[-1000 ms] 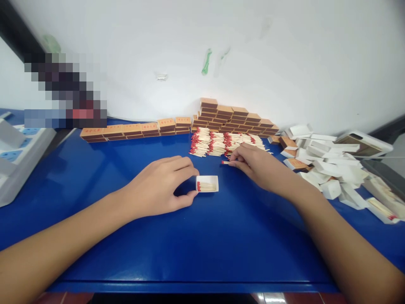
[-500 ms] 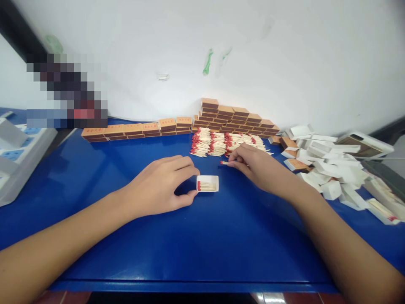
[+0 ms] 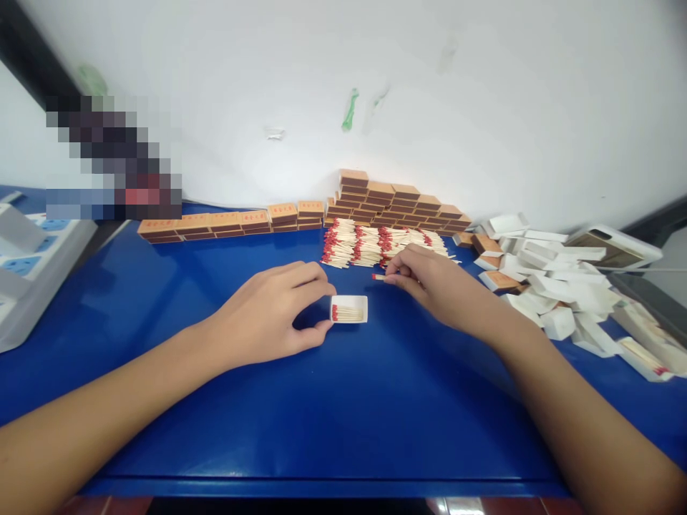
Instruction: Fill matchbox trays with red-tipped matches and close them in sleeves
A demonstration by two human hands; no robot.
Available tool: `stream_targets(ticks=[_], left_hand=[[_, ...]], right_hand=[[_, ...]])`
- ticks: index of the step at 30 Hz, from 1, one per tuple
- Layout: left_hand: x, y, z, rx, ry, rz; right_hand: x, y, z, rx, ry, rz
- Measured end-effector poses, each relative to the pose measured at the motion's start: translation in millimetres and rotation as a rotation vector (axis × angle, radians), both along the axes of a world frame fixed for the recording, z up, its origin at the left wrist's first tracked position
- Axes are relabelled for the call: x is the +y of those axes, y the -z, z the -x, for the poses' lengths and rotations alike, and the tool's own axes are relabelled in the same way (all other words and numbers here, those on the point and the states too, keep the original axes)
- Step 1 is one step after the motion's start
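Head view: left hand [image 3: 268,315] pinches white matchbox tray [image 3: 349,309], partly filled; right hand [image 3: 429,279] holds a few matches [image 3: 378,277] by the loose match pile [image 3: 370,243]. Many empty trays [image 3: 547,279] left on the desk [image 3: 343,415].

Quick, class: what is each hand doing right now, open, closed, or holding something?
Left hand: closed on the small white tray of matches, steadying its left end.
Right hand: closed, pinching a match by the match pile.

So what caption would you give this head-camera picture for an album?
Left hand steadies a white tray of matches while right hand pinches matches beside the pile on a blue table.
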State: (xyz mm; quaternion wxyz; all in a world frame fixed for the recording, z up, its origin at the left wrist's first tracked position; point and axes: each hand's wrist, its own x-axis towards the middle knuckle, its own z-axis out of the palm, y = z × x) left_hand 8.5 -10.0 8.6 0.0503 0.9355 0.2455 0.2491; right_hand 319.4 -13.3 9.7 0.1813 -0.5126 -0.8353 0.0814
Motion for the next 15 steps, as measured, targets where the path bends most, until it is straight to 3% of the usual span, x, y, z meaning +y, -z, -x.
stream_targets(ticks=[7, 15], left_hand=[[4.6, 1.4, 1.7, 0.012, -0.029, -0.011], [6.4, 3.8, 1.3, 0.000, -0.045, -0.027]], right_hand=[[-1.1, -2.7, 0.9, 0.005, -0.027, -0.040], [-16.0, -8.6, 28.8, 0.106, -0.081, -0.102]])
